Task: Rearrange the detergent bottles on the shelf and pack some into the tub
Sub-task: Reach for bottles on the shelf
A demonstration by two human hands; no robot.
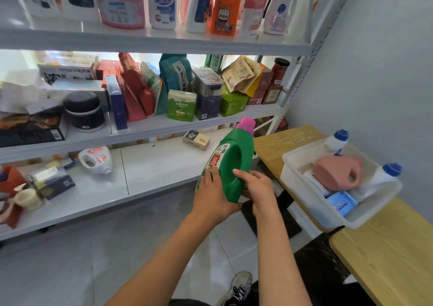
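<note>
A person's 2 bare hands hold a green detergent bottle with a pink cap in front of a white metal shelf unit. The left hand wraps the bottle's lower body over its label; the right hand grips the base from the other side, its index finger laid along the recessed handle. The bottle tilts, cap pointing up and away toward the right end of the shelving.

To the right, a white plastic tub sits on a wood-grain table. Inside it lies a pink jug on its side, 2 white bottles with blue caps leaning against the rim, and a blue packet.

The top shelf carries a row of upright detergents, among them an orange bottle and a pink-lidded tub. The middle shelf is crowded with boxes, pouches and a black jar. On the lowest shelf a white jug lies on its side, well apart from a small box near the green bottle. A sneaker shows on the tiled floor below.
</note>
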